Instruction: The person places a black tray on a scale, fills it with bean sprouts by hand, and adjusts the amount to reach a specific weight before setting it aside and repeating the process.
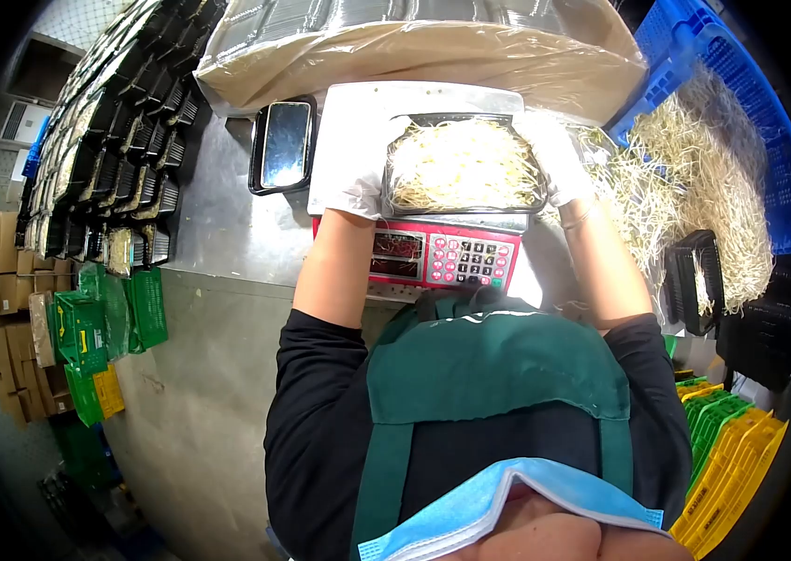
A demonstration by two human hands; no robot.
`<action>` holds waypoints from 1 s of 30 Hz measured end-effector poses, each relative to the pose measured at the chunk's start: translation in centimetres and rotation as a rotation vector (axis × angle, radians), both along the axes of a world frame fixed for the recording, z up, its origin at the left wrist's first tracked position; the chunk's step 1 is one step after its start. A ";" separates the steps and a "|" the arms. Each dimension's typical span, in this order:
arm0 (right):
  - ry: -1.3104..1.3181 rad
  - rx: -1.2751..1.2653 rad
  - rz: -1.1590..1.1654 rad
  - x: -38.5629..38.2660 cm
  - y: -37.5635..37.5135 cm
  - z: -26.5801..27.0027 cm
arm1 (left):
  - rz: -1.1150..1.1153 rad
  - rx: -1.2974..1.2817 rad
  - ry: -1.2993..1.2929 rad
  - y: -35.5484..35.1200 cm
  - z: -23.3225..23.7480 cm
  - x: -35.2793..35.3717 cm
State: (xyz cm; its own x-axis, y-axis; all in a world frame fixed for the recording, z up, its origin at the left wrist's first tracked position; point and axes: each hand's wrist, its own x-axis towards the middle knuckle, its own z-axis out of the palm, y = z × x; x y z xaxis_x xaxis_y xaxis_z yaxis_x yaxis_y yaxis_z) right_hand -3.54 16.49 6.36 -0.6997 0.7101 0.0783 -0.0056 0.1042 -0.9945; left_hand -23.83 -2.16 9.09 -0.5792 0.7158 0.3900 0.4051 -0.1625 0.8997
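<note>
A black plastic tray (pixel 402 208) heaped with pale bean sprouts (pixel 466 163) is over the white platform of a weighing scale (pixel 347 114). At the tray's left end is my left hand (pixel 363 190), in a white glove, its fingers closed along the side. My right hand (pixel 556 159), also gloved, grips the opposite end, with glare washing out its fingertips. Below the tray is the scale's red keypad panel (pixel 470 259), facing me. Left of the scale lies another black tray (pixel 262 178) with a phone-like dark screen (pixel 287 142) in it.
A big pile of sprouts (pixel 695 178) spills from a blue crate (pixel 783 159) on the right, beside a black tray (pixel 685 280). Stacked filled trays (pixel 115 150) rise at the left. A plastic-lined box (pixel 414 61) of trays stands behind the scale. Green crates (pixel 82 327) sit on the floor.
</note>
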 end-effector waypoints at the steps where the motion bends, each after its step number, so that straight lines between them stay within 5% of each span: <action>1: -0.081 0.102 0.027 0.2 0.1 0.8 | 0.004 0.006 0.004 0.2 0.3 0.1; 5: -0.218 0.108 -0.081 1.8 -2.5 5.9 | 0.120 -0.039 0.002 -2.8 3.0 1.3; 7: -0.289 0.184 -0.044 4.7 -2.6 5.7 | 0.194 -0.628 1.176 -6.5 6.6 3.3; 8: -0.289 0.188 -0.034 5.7 -3.7 6.4 | 0.132 -0.402 0.690 -7.4 3.4 2.4; 9: -0.371 0.015 0.037 6.8 -4.9 7.2 | 0.216 -0.651 0.232 -7.9 3.7 4.3; 12: -0.343 -0.302 0.106 6.9 -6.9 6.7 | 0.241 -0.699 0.550 -9.7 0.1 6.4; 15: -0.175 -0.521 0.096 6.6 -7.3 6.4 | 0.170 -0.700 0.183 -10.7 1.4 8.5; 19: -0.075 -0.621 0.146 6.5 -7.5 6.7 | -0.454 -0.313 0.103 -9.9 1.8 13.4; 21: -0.023 -0.712 0.159 6.7 -7.2 5.7 | -0.515 -0.391 -0.233 -7.5 0.3 15.4; 25: -0.085 -0.611 0.114 6.4 -7.3 6.0 | -0.375 -0.134 -0.332 -7.5 0.2 13.6; 26: -0.075 -0.635 0.102 6.3 -7.6 6.2 | -0.168 -0.321 -0.783 -8.1 1.0 12.5; 30: -0.186 -0.518 0.169 6.9 -6.9 6.7 | 0.022 -0.176 -0.861 -8.0 2.2 10.4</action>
